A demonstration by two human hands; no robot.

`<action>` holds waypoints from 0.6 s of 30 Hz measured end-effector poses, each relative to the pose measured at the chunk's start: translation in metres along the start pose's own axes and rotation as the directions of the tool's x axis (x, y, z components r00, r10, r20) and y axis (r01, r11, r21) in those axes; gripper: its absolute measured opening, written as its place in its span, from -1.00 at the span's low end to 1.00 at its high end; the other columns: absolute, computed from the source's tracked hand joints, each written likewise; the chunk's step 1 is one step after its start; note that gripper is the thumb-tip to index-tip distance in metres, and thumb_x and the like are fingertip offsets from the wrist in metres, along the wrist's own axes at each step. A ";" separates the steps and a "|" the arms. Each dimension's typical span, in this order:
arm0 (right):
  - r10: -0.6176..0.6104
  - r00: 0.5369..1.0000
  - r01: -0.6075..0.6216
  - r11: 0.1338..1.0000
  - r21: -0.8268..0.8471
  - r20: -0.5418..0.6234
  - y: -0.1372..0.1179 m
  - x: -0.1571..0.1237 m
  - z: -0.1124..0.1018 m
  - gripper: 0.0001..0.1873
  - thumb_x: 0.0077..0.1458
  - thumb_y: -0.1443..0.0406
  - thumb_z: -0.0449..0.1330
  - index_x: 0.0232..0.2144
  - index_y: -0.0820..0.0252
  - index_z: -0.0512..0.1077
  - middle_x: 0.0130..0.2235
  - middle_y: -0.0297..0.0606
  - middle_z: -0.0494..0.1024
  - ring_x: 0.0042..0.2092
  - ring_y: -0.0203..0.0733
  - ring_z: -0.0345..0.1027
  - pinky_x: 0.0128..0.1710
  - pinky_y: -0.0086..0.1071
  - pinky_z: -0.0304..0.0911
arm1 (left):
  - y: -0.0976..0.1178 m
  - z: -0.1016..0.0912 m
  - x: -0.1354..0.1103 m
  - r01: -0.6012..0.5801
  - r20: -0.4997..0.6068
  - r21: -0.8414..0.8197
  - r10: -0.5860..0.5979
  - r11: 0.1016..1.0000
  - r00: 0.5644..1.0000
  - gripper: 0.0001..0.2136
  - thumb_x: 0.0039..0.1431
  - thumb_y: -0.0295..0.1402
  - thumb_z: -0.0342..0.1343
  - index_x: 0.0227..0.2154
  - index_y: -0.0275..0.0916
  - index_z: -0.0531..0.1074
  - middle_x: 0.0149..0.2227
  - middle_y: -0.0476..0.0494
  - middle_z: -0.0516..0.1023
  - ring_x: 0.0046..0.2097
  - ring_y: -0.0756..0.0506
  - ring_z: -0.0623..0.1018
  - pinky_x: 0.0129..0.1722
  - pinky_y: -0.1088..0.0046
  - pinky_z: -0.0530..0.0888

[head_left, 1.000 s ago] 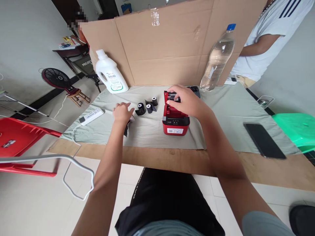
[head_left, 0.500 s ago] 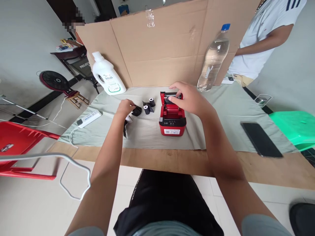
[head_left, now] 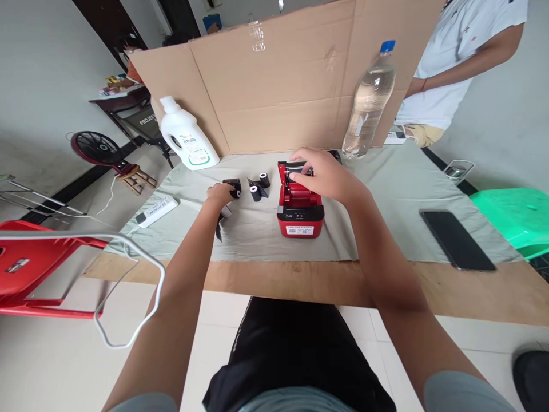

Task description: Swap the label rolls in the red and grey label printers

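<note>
A cardboard sheet stands beyond both hands at the far edge of the desk. The desk's grey cloth carries a red printer with its lid open, directly under the right hand. That hand's bent fingers lie on the raised lid, though I cannot tell whether they grip it; the left hand, just left of the printer, pinches 1 black roll, and 2 more black rolls lie between the hands.
</note>
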State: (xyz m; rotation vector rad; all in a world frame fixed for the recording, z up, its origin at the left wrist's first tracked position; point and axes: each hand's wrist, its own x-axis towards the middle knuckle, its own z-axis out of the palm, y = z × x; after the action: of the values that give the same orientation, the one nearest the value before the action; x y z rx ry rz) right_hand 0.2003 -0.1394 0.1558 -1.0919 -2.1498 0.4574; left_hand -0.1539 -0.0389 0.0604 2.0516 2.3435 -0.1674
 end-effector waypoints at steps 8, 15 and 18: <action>0.004 1.000 -0.004 1.000 -0.005 0.008 -0.001 0.000 -0.001 -0.66 0.31 0.21 0.21 0.10 0.11 0.48 0.13 -0.14 0.56 -0.05 -0.06 0.48 0.02 -0.18 0.35 | 0.000 -0.018 -0.006 0.075 -0.092 -0.128 -0.087 0.989 0.992 -0.51 0.04 -0.24 0.30 0.08 -0.14 0.58 0.11 -0.35 0.65 0.13 -0.37 0.61 0.12 0.14 0.52; -0.085 0.996 0.086 0.995 -0.047 0.024 -0.018 -0.001 0.010 -0.69 0.28 0.32 0.20 0.06 0.14 0.50 0.06 -0.14 0.58 -0.05 -0.03 0.49 0.03 -0.18 0.33 | 0.034 -0.049 -0.063 -0.154 -0.286 -0.813 -0.155 0.562 0.946 -0.47 0.11 -0.19 0.27 0.15 -0.22 0.49 -0.21 -0.12 0.66 -0.43 -0.01 0.58 -0.35 0.45 0.50; -0.166 0.986 0.169 0.981 -0.091 0.035 -0.032 -0.004 0.025 -0.58 0.26 0.32 0.24 0.16 0.11 0.44 0.10 -0.13 0.55 -0.01 0.00 0.48 0.02 -0.20 0.33 | 0.061 -0.064 -0.096 -0.197 -0.230 -0.954 -0.129 0.225 0.965 -0.57 0.08 -0.12 0.31 -0.03 -0.19 0.49 -0.27 -0.05 0.62 -0.56 0.09 0.45 -0.62 0.60 0.17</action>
State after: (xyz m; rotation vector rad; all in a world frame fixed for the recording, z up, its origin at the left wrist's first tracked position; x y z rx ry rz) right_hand 0.1662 -0.1618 0.1549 -0.9494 -2.2843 0.2975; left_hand -0.0772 -0.1201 0.1280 1.3770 1.5761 1.3466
